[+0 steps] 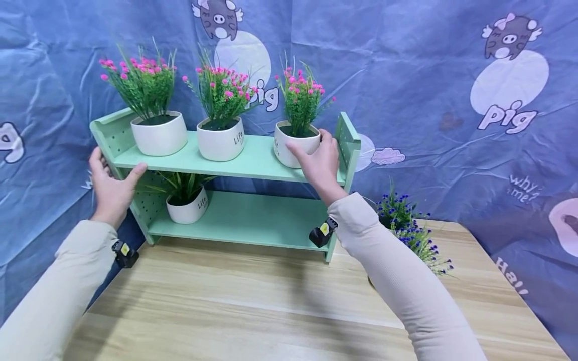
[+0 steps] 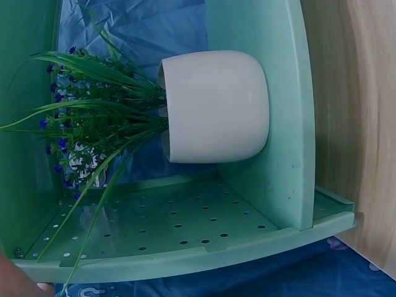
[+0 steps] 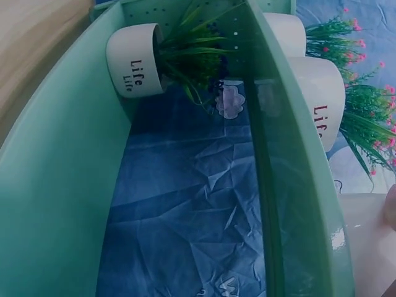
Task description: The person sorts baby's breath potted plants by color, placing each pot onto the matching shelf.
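A green two-tier shelf (image 1: 266, 215) stands on the wooden table. My right hand (image 1: 324, 163) grips the rightmost white flowerpot (image 1: 284, 148), thumb in front and fingers behind. That pot is on the top tier and holds pink flowers; the hand partly hides it. My left hand (image 1: 113, 193) holds the shelf's left side panel, its thumb at the front edge and its other fingers on the outer side. Two more white pots with pink flowers, the left pot (image 1: 160, 138) and the middle pot (image 1: 220, 143), sit upright on the top tier.
A white pot (image 2: 216, 108) with long leaves and blue-purple flowers stands at the left of the lower tier. Right of the shelf, blue-flowered plants (image 1: 408, 233) are partly covered by my right forearm. A blue patterned cloth (image 1: 406, 50) hangs behind the table (image 1: 217, 311).
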### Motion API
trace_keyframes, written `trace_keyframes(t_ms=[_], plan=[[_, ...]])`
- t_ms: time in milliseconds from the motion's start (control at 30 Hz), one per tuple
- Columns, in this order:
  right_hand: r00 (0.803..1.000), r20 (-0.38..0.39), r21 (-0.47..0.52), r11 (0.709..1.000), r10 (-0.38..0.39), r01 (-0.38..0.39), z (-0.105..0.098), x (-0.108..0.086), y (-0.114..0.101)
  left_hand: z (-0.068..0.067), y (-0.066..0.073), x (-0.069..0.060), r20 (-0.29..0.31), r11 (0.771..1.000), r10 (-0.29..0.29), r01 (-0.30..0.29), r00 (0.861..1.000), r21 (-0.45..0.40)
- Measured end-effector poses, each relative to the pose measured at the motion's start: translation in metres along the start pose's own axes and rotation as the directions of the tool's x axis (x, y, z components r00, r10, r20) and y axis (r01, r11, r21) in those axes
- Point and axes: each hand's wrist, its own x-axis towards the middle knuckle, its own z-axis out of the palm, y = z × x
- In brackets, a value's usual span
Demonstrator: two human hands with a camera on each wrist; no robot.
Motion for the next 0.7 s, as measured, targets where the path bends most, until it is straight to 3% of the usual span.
trace_keyframes(t_ms=[167, 367, 700], plan=[[0.995, 0.005, -0.052, 0.994, -0.101, 0.101, 0.0, -0.006, 0.004, 0.0, -0.001, 0.001, 0.005, 1.0, -0.013, 0.013, 1.0, 0.015], [0.967, 0.013, -0.084, 0.963, -0.255, 0.255, -0.002, -0.016, 0.007, 0.0, -0.002, 0.001, -0.001, 1.0, -0.013, 0.013, 1.0, 0.015], [0.942, -0.008, -0.109, 0.937, -0.336, 0.333, -0.004, -0.019, 0.012, 0.001, -0.001, 0.001, 0.001, 1.0, -0.017, 0.017, 1.0, 0.022]])
